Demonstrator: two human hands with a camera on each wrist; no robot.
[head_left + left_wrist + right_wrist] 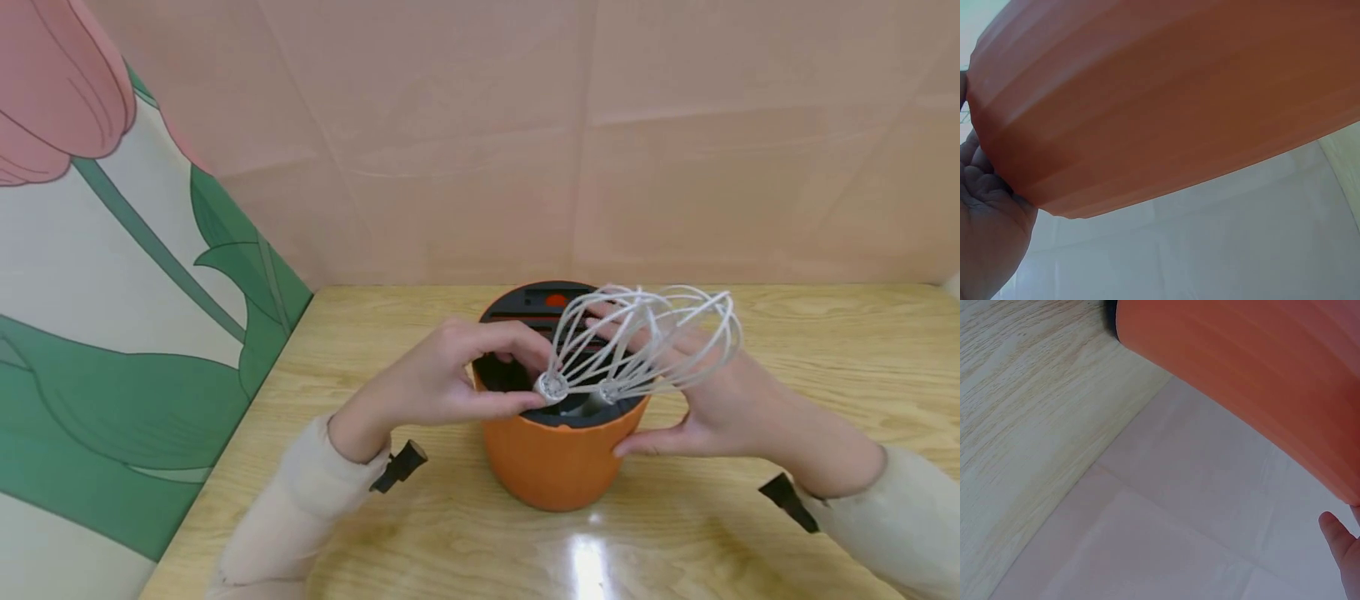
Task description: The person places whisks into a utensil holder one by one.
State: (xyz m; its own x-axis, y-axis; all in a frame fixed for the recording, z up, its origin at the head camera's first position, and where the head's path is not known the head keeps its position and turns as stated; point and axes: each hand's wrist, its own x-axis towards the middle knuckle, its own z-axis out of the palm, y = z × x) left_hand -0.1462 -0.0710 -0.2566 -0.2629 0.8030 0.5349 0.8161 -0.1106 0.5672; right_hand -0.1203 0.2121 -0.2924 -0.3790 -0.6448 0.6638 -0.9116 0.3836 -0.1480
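An orange ribbed utensil holder (558, 467) with a black slotted top (525, 300) stands on the table. Two whisks with pale wire loops lean to the right out of its front slots. My left hand (465, 375) pinches the left whisk (553, 387) at the neck, thumb in front. The other whisk (609, 390) sits just right of it, its handle down inside the holder. At the holder's right side is my right hand (712, 400), fingers extended behind the wire loops and thumb along the orange wall. Both whisk handles are mostly hidden by the holder.
The wood-grain table (420, 533) runs back to a pinkish covered wall (465, 167). On the left, a panel with a tulip print (112, 375) borders the table. Both wrists carry small dark camera mounts (401, 465).
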